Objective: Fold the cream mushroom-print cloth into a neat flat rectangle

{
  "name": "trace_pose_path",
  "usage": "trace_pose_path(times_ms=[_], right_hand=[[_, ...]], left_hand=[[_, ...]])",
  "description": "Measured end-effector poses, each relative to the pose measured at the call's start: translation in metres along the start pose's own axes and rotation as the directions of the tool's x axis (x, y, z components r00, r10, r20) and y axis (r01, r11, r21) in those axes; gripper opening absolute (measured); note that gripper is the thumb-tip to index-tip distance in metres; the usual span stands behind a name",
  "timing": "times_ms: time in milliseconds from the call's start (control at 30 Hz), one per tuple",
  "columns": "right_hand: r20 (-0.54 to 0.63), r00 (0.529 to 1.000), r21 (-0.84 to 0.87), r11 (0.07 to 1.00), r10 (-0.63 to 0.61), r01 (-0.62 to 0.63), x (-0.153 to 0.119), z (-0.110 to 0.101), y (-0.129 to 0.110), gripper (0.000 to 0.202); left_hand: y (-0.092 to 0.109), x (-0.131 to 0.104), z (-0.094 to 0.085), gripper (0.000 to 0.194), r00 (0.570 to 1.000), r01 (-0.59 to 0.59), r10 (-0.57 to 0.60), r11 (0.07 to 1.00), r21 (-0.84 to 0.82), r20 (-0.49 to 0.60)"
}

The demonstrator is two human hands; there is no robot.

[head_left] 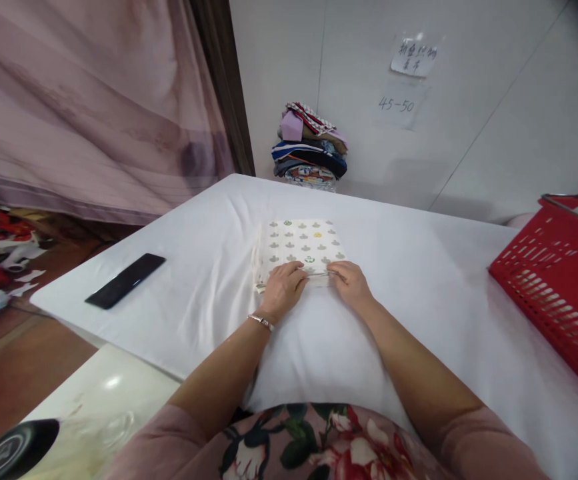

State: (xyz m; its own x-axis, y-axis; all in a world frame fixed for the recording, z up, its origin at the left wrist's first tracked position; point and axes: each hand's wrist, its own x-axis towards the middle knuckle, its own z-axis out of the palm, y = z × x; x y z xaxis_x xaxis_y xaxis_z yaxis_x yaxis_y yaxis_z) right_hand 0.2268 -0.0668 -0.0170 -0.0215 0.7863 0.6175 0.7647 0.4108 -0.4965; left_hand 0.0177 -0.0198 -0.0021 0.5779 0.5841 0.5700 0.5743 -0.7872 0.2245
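Observation:
A cream cloth (301, 241) with small grey, green and yellow prints lies folded into a rectangle of several layers on the white-covered table. My left hand (285, 287) is closed on its near edge, left of the middle, with the thumb toward the centre. At the near right corner my right hand (351, 281) pinches the edge between thumb and fingers. The layers show along the left side and between my hands. The undersides of the fingers are hidden.
The white tablecloth (193, 267) has creases. A dark phone-like slab (126, 280) lies at left, and a red plastic basket (559, 267) stands at right. Behind the table rises a pile of folded fabrics (310, 150). A white surface (119, 380) adjoins at the lower left.

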Motion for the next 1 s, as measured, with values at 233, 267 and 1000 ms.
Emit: trace_pose_path(times_ms=[233, 267, 1000], right_hand=[[-0.004, 1.000, -0.024, 0.999, -0.023, 0.023, -0.0008, -0.0020, -0.0044, 0.019], [-0.005, 1.000, -0.029, 0.999, -0.031, 0.031, -0.0010, -0.0021, -0.0047, 0.019], [0.005, 1.000, -0.100, 0.995, -0.009, 0.010, 0.0003, 0.0004, -0.0094, 0.018]], left_hand=[[-0.0003, -0.0001, 0.0005, 0.016, 1.000, 0.007, -0.007, 1.000, 0.010, -0.005], [-0.0002, 0.0002, 0.0007, 0.016, 1.000, 0.007, -0.007, 1.000, 0.008, -0.003], [0.0067, 0.0077, 0.0044, 0.017, 1.000, 0.003, 0.000, 0.995, 0.101, -0.029]])
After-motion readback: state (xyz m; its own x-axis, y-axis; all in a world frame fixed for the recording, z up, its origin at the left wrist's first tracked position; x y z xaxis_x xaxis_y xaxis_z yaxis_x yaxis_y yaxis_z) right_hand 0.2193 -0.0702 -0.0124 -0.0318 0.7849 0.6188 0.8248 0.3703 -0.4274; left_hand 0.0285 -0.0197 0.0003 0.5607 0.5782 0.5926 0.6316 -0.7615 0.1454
